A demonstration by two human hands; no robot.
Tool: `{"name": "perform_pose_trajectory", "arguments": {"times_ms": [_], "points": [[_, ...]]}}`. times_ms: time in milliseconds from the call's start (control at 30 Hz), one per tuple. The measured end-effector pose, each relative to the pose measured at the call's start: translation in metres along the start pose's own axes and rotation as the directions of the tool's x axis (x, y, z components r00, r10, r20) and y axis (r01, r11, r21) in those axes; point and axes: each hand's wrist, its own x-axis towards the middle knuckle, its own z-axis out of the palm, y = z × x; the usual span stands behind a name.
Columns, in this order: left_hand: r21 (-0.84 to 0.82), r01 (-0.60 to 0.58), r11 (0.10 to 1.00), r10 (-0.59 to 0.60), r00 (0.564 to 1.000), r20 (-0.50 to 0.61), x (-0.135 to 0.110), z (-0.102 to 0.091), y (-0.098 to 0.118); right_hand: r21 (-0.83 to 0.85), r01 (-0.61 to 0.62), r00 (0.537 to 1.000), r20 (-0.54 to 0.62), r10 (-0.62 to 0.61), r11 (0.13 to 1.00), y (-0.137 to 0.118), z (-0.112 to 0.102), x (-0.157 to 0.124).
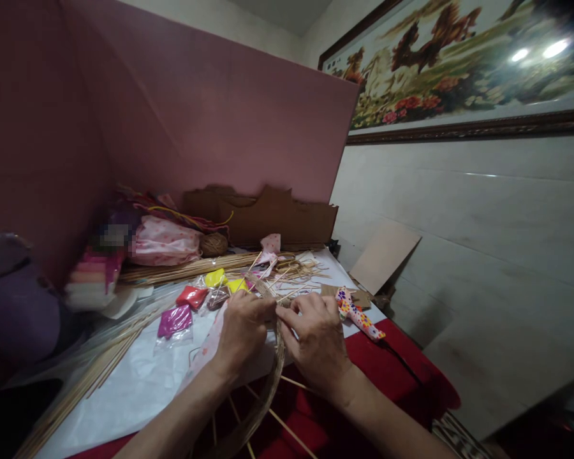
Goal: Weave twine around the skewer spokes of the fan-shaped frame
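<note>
Both hands meet at a ring of woven brown twine (273, 376) with thin pale sticks crossing it and poking out below and above. My left hand (246, 322) is closed, its thumb and forefinger pinched on the ring's upper part. My right hand (316, 331) sits just to the right, fingers curled and pinching the same ring. The fingertips almost touch, and whatever fine strand may lie between them is too small to make out. Part of the ring is hidden behind the hands, and its lower curve fades into shadow near the bottom edge.
Left of the hands lie purple (175, 320), red (191, 296) and yellow (215, 278) clay packets. Bundled sticks (186, 268) and a twine ball (213, 243) are behind them. A flower-patterned glue gun (358, 315) rests at right. Cardboard (277, 217) stands at the back.
</note>
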Motion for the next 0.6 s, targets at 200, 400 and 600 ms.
{"name": "perform_pose_trajectory", "arguments": {"times_ms": [200,400,600], "points": [[0.011,0.022,1.000,-0.022,1.000,0.005,0.0001,-0.0010,0.0015,0.037,-0.023,0.999,0.028,0.022,0.999,-0.0010,-0.0029,0.0007],[-0.010,0.015,1.000,-0.015,1.000,-0.004,0.0007,-0.0023,0.0018,0.142,-0.037,0.999,-0.020,0.040,0.989,0.0018,-0.0052,-0.0015],[-0.046,0.044,0.998,-0.045,0.999,-0.013,0.0009,-0.0022,0.0035,0.123,-0.021,1.000,0.014,0.019,0.992,-0.0027,-0.0085,0.0007]]}}
